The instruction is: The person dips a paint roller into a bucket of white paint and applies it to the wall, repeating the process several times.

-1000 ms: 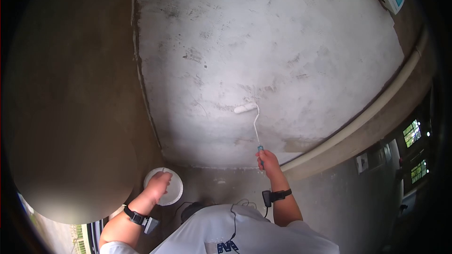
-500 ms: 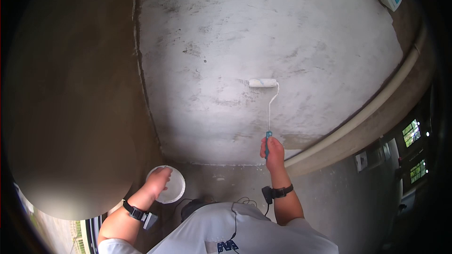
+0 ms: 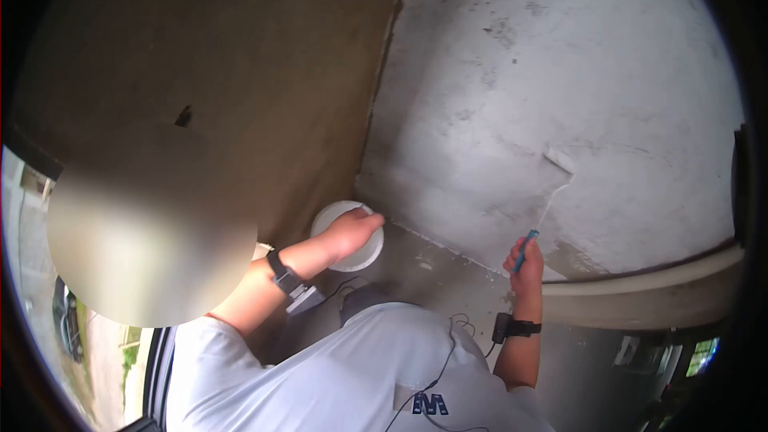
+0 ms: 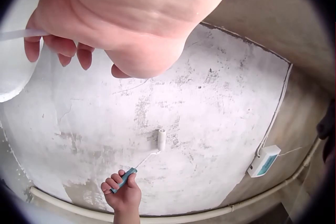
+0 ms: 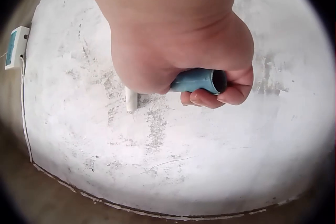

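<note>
My left hand [image 3: 352, 232] grips the thin white handle [image 4: 20, 34] of a white bucket [image 3: 368, 253], its fingers curled round it. Below the hand, the bucket hangs near the corner of two walls. In my right hand [image 3: 526, 262] is a paint roller, its blue handle [image 5: 195, 81] enclosed by the curled fingers. The white roller sleeve [image 3: 559, 161] is against the lower part of a patchy white wall [image 3: 624, 88]. From the left wrist, the sleeve [image 4: 161, 140] appears in front of grey scuffed marks on this wall.
A brown unpainted wall [image 3: 296, 72] meets the white one at a corner on the left. Along the white wall runs a pale pipe [image 3: 640, 280]. A white box with a blue panel [image 4: 264, 161] is fixed to the wall. Cables [image 3: 452, 336] hang over the shirt.
The roller first moved up and right across the wall, then tilted to the other slant. The head view has swung left, so the bucket and both hands appear further right.
</note>
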{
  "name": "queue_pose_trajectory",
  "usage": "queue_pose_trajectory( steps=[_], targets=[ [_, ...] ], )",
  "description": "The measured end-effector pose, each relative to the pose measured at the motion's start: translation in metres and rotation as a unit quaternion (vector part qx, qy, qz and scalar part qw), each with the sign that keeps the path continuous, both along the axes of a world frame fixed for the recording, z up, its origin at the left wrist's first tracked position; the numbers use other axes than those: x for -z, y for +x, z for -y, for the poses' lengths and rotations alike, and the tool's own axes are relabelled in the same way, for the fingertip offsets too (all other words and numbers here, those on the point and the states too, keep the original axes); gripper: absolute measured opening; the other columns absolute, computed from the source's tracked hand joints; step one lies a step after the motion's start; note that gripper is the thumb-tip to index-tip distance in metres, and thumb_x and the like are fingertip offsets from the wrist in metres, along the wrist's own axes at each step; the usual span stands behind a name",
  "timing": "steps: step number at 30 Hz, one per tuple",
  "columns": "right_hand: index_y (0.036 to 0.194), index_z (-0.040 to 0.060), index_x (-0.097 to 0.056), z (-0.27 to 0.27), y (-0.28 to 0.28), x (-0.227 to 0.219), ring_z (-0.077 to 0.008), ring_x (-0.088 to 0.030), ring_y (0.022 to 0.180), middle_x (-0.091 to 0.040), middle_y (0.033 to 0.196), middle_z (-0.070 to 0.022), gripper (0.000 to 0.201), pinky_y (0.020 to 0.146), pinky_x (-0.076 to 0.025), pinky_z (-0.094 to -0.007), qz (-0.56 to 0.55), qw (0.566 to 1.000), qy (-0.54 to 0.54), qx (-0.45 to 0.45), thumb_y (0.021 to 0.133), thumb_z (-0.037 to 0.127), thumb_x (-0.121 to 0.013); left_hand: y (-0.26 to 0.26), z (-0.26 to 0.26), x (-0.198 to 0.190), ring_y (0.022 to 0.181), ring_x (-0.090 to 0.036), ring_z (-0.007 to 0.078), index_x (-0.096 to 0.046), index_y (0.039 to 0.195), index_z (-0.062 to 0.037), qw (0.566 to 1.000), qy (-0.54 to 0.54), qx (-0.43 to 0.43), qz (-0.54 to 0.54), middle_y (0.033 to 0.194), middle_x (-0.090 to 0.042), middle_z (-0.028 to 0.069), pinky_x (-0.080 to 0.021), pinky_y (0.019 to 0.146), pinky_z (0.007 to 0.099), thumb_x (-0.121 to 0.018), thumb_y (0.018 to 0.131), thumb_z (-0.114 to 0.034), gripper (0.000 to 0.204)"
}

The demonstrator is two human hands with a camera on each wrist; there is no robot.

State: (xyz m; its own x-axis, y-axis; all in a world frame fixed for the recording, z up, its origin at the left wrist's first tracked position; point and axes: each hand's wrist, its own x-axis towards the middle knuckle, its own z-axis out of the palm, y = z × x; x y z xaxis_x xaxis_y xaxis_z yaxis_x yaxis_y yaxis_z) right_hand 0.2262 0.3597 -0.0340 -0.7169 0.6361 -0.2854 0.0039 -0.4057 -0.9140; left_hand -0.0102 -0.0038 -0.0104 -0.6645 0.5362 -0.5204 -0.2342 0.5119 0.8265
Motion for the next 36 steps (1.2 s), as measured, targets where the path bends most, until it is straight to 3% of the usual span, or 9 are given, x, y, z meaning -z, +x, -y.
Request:
queue_pose_trajectory(
  steps=[2, 4, 6, 9, 13, 19, 28, 32, 36],
  targets=[
    [0.097, 0.0098, -0.054, -0.008, 0.015, 0.014, -0.0123, -0.038, 0.049, -0.044, 0.066, 0.0004, 0.034, 0.045, -0.033, -0.0288, 0.009, 1.0, -0.005, 0.002, 0.105, 0.042, -0.047, 0.0, -0.002, 0.0, 0.113, -0.061, 0.0346, -0.064, 0.119, 0.0013, 1.0, -0.021, 0.007, -0.016, 0.119, -0.066, 0.0218, -0.045, 0.098, 0.0419, -0.051, 0.091, -0.045, 0.055],
    [0.093, 0.0092, -0.054, -0.001, 0.018, 0.011, -0.0086, -0.037, 0.05, -0.042, 0.065, 0.0013, 0.034, 0.044, -0.03, -0.0252, 0.068, 0.988, 0.113, 0.08, 0.105, 0.041, -0.048, -0.001, -0.001, 0.003, 0.117, -0.06, 0.0355, -0.063, 0.122, 0.002, 0.999, -0.037, 0.018, -0.025, 0.123, -0.065, 0.0225, -0.044, 0.101, 0.0412, -0.051, 0.091, -0.045, 0.057],
    [0.093, 0.0079, -0.055, 0.007, 0.015, 0.003, -0.0055, -0.036, 0.051, -0.042, 0.065, 0.0025, 0.033, 0.044, -0.027, -0.0217, 0.077, 0.973, 0.198, 0.091, 0.105, 0.038, -0.048, -0.001, -0.002, 0.01, 0.12, -0.058, 0.0358, -0.063, 0.122, 0.0027, 0.998, -0.047, 0.019, -0.037, 0.125, -0.063, 0.0232, -0.044, 0.102, 0.0412, -0.051, 0.091, -0.045, 0.058],
    [0.096, 0.0066, -0.056, 0.004, 0.003, -0.005, -0.0043, -0.036, 0.052, -0.043, 0.066, 0.0032, 0.032, 0.045, -0.027, -0.0203, 0.039, 0.962, 0.259, 0.073, 0.105, 0.037, -0.048, -0.003, -0.003, 0.013, 0.122, -0.057, 0.0357, -0.062, 0.124, 0.0035, 0.999, -0.033, 0.016, -0.016, 0.128, -0.062, 0.0234, -0.043, 0.102, 0.0412, -0.052, 0.091, -0.046, 0.06],
    [0.099, 0.0056, -0.057, 0.023, -0.03, -0.043, -0.004, -0.039, 0.055, -0.045, 0.07, 0.0024, 0.032, 0.046, -0.028, -0.0208, 0.094, 0.937, 0.335, 0.047, 0.106, 0.036, -0.049, -0.002, 0.003, 0.0, 0.124, -0.056, 0.0357, -0.061, 0.125, 0.0037, 0.999, -0.027, 0.021, 0.02, 0.13, -0.06, 0.0236, -0.043, 0.103, 0.0412, -0.052, 0.09, -0.046, 0.061],
    [0.099, 0.0064, -0.057, 0.03, -0.055, -0.038, -0.0067, -0.037, 0.052, -0.044, 0.068, 0.0025, 0.033, 0.046, -0.029, -0.0237, 0.083, 0.955, 0.276, 0.063, 0.105, 0.038, -0.049, -0.002, 0.002, 0.001, 0.124, -0.055, 0.0357, -0.06, 0.126, 0.0042, 1.0, -0.027, 0.006, 0.003, 0.131, -0.06, 0.0242, -0.043, 0.104, 0.0409, -0.052, 0.09, -0.045, 0.062],
    [0.092, 0.0098, -0.055, 0.012, -0.022, 0.015, -0.0079, -0.032, 0.045, -0.04, 0.062, 0.0033, 0.034, 0.04, -0.024, -0.0258, 0.146, 0.977, 0.146, 0.056, 0.103, 0.041, -0.051, -0.006, 0.001, 0.0, 0.121, -0.057, 0.0348, -0.062, 0.124, 0.0038, 0.999, -0.018, 0.031, -0.002, 0.127, -0.062, 0.0225, -0.044, 0.101, 0.0407, -0.052, 0.091, -0.043, 0.058],
    [0.091, 0.009, -0.055, 0.005, -0.003, 0.013, -0.0078, -0.03, 0.044, -0.039, 0.061, 0.0033, 0.034, 0.04, -0.023, -0.0258, 0.131, 0.978, 0.152, 0.055, 0.103, 0.041, -0.052, -0.004, -0.001, 0.01, 0.119, -0.059, 0.0337, -0.063, 0.123, 0.0038, 1.0, -0.027, 0.011, -0.009, 0.126, -0.063, 0.0216, -0.044, 0.1, 0.0406, -0.051, 0.092, -0.044, 0.058],
    [0.092, 0.0086, -0.055, 0.015, -0.005, -0.016, -0.0074, -0.031, 0.046, -0.039, 0.061, 0.0035, 0.032, 0.042, -0.025, -0.0251, 0.069, 0.984, 0.151, 0.062, 0.103, 0.039, -0.052, -0.003, -0.003, 0.013, 0.118, -0.06, 0.033, -0.063, 0.123, 0.0024, 0.999, -0.038, 0.008, -0.017, 0.126, -0.064, 0.0207, -0.045, 0.099, 0.041, -0.051, 0.092, -0.044, 0.057]
  ],
)
